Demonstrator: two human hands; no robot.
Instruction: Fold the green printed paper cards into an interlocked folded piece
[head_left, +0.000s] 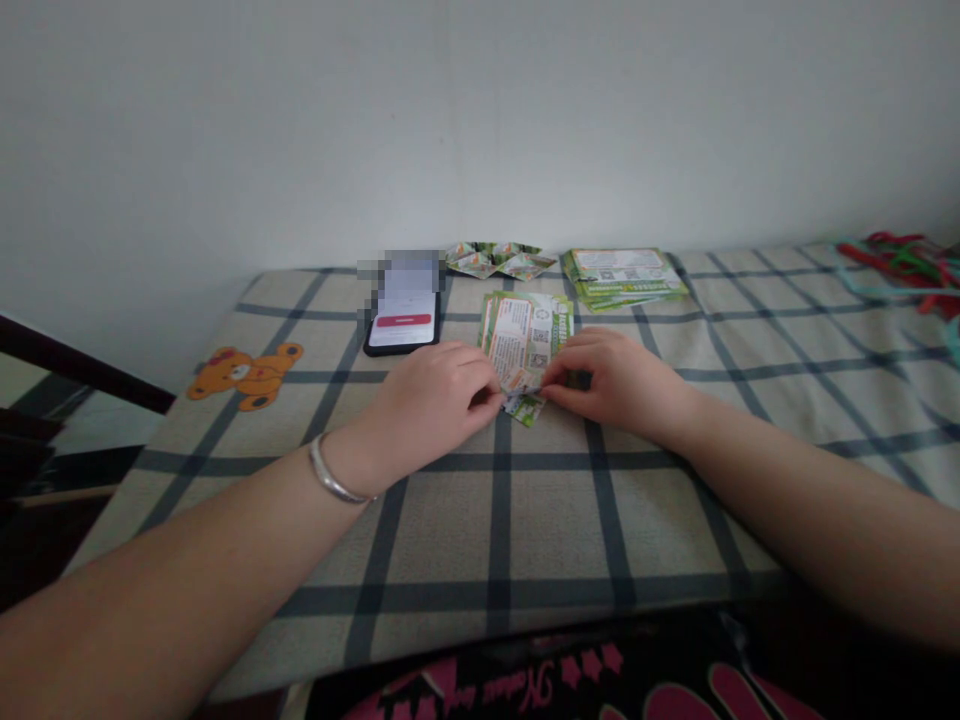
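My left hand (439, 398) and my right hand (619, 378) face each other over the table, fingertips pinched on the near edge of a green and white printed paper packet (521, 345). Small text and square codes show on its face. Its near end looks folded or creased between my fingers, and a small green corner pokes out below them. More green edges show at its sides, so several sheets may lie together. Behind it are folded paper pieces (499, 262) in a zigzag row, with a stack of similar printed packets (626, 272) to their right.
A phone (405, 330) with a lit screen lies left of the paper. Farther left is an orange bear cutout (246, 376) on the checked tablecloth (555, 520). Red and green strands (900, 262) sit at the far right. A pale wall (480, 120) rises behind the table.
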